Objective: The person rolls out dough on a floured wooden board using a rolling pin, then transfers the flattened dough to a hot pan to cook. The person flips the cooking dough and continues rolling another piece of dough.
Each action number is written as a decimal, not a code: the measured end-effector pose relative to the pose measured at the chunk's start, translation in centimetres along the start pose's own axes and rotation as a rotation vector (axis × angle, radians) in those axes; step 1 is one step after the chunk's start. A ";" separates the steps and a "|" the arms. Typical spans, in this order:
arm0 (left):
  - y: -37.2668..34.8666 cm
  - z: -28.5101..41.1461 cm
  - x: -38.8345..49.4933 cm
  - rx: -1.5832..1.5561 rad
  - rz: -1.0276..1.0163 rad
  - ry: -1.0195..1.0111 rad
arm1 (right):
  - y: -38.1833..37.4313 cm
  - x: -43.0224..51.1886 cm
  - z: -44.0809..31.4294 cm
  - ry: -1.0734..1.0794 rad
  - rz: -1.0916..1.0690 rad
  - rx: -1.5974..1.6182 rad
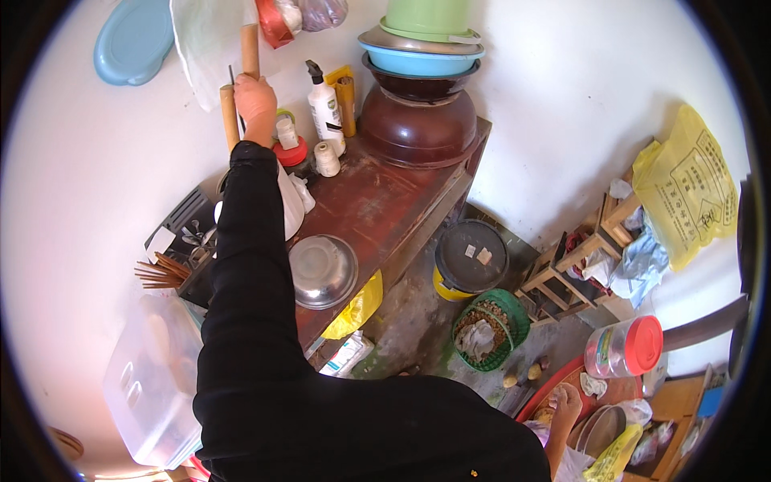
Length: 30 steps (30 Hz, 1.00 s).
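Note:
My left hand (254, 101) reaches up at the upper left, its fingers closed around the lower end of a thick wooden rolling pin (250, 51) that stands upright. Beside the hand are a second wooden rod (229, 114) and a thin dark rod. Right of the wrist stand a small jar with a white label (287, 132), a red lid (291, 153), a cone of white thread (327, 159) and a white spray bottle (325, 108). My right hand (565, 402) is low at the right over a red round tray or table (566, 375), fingers bent; whether it holds anything is unclear.
A metal bowl (323, 271) lies on the dark red cabinet (373, 205), with stacked basins (418, 129) behind. Chopsticks (162, 272) stand at left. On the floor are a lidded bucket (471, 256) and a green basket (521, 331); a wooden rack (557, 283) stands right.

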<state>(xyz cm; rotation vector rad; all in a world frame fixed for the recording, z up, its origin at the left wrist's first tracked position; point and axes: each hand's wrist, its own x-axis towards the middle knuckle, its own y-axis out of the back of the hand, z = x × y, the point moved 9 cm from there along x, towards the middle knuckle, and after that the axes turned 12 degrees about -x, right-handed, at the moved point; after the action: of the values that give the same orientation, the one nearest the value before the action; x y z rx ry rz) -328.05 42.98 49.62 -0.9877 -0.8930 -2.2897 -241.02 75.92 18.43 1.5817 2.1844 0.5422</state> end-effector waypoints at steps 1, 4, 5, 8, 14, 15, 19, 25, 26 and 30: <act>0.1 0.2 0.2 -0.005 -0.009 -0.011 | 0.1 -0.2 0.7 -0.010 -0.009 -0.007; 1.3 0.9 0.8 -0.052 -0.067 0.045 | 0.7 -1.5 1.6 -0.033 -0.004 0.001; 2.2 1.6 0.8 -0.067 -0.056 0.048 | 1.2 -2.0 1.8 -0.039 0.008 0.006; 4.8 3.7 2.3 -0.126 -0.014 0.002 | 2.5 -2.8 3.1 -0.070 0.021 -0.037; 10.8 10.6 10.2 -0.144 0.072 -0.168 | 5.0 -5.5 4.9 -0.037 0.120 -0.090; 12.3 12.4 11.5 -0.148 0.088 -0.228 | 5.6 -6.2 5.2 -0.026 0.145 -0.103; 19.8 21.7 12.1 -0.543 0.162 -0.391 | 8.6 -10.1 7.8 -0.035 0.234 -0.191; 28.4 41.7 -10.5 -1.716 -0.288 -0.247 | 13.9 -17.6 5.2 -0.092 0.350 -0.175; 28.7 45.2 -14.8 -1.896 -0.437 -0.181 | 14.9 -18.7 4.3 0.013 0.411 -0.271; 32.6 59.0 -36.4 -2.354 -1.131 0.107 | 19.8 -24.1 -3.8 0.165 0.641 -0.360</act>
<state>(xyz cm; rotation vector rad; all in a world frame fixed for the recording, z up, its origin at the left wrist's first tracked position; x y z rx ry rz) -258.11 70.31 64.79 -0.7442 2.7304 -3.3678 -220.18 58.30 34.02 2.0571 1.5148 1.2107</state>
